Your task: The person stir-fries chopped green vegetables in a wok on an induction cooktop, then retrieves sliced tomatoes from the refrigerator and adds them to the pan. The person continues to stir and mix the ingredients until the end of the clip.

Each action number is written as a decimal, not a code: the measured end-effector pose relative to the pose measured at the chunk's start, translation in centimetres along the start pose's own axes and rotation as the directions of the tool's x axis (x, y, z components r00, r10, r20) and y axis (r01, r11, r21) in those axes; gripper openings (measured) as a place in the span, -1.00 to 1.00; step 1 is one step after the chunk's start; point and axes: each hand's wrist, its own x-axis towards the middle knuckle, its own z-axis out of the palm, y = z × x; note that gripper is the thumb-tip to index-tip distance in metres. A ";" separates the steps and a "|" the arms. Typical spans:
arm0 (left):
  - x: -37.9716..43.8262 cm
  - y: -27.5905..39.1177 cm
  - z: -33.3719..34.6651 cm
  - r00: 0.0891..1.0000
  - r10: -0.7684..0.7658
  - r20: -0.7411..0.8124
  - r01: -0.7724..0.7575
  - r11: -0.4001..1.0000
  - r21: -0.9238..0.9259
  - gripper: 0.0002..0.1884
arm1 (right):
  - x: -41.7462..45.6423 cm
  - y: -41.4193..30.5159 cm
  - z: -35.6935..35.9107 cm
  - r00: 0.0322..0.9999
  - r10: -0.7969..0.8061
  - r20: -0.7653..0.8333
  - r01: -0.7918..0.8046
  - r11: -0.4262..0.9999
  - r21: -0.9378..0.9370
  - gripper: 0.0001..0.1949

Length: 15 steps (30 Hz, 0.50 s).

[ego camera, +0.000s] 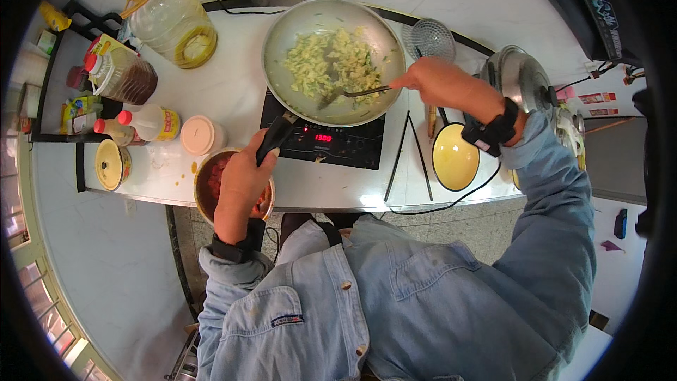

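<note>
My left hand (244,182) grips the black handle (276,136) of a wide metal frying pan (275,63), which stands over a black induction cooktop (341,156) with a lit red display. Chopped pale yellow and green food (309,66) lies in the pan. Held from the right side by my right hand (431,82), a metal spatula (365,92) rests its blade in the near part of the food. Under my left forearm, partly hidden by it, is a pot (199,190) of red food.
Two black chopsticks (398,156) and a yellow enamel bowl (456,156) lie right of the cooktop. A perforated skimmer (433,39) and a lidded metal pot (521,76) are behind. Leftward stand a pink lidded container (200,135), sauce bottles (153,123), a large oil jug (177,26) and a lidded enamel pot (109,166).
</note>
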 end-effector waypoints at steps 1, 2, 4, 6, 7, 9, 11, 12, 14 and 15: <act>0.1 0.1 0.0 1.000 0.003 -0.001 -0.003 1.000 -0.003 -0.51 | -0.4 1.3 -0.5 1.000 -0.016 0.015 0.016 1.000 -0.006 -0.58; 0.0 0.1 0.1 1.000 0.007 0.000 -0.007 1.000 -0.006 -0.51 | -0.6 2.2 -1.1 0.999 -0.030 0.029 0.030 0.999 -0.011 -0.61; 0.0 0.3 -0.1 1.000 0.009 -0.003 -0.009 1.000 -0.012 -0.52 | -0.5 2.3 -3.8 1.000 -0.024 0.010 0.026 0.964 -0.265 -0.65; -0.1 0.3 -0.1 1.000 0.003 -0.007 -0.003 1.000 -0.027 -0.53 | -0.3 1.7 -6.1 0.998 -0.060 -0.036 0.039 0.903 -0.427 -0.74; -0.1 0.2 -0.1 1.000 0.004 -0.007 -0.004 1.000 -0.024 -0.53 | -0.2 1.4 -6.7 0.997 -0.037 -0.068 0.004 0.900 -0.436 -0.76; -0.1 0.0 0.1 1.000 0.003 -0.008 -0.003 1.000 -0.026 -0.53 | 0.0 1.1 -7.4 0.992 0.004 -0.127 -0.062 0.889 -0.454 -0.78; -0.1 0.5 -0.2 1.000 0.008 -0.007 -0.008 1.000 -0.024 -0.53 | 0.3 1.3 -7.2 0.984 -0.006 -0.178 -0.085 0.861 -0.501 -0.80; -0.1 0.7 -0.2 1.000 0.009 -0.007 -0.009 1.000 -0.023 -0.54 | 0.5 1.6 -6.7 0.979 -0.014 -0.202 -0.096 0.847 -0.523 -0.81; -0.1 0.7 -0.1 1.000 0.019 -0.005 -0.019 0.999 -0.026 -0.54 | 1.3 2.6 -5.3 0.978 0.006 -0.208 -0.129 0.803 -0.582 -0.82; -0.1 0.6 -0.1 1.000 0.021 -0.006 -0.021 0.999 -0.029 -0.55 | 1.7 2.9 -4.9 0.978 0.011 -0.210 -0.140 0.779 -0.611 -0.82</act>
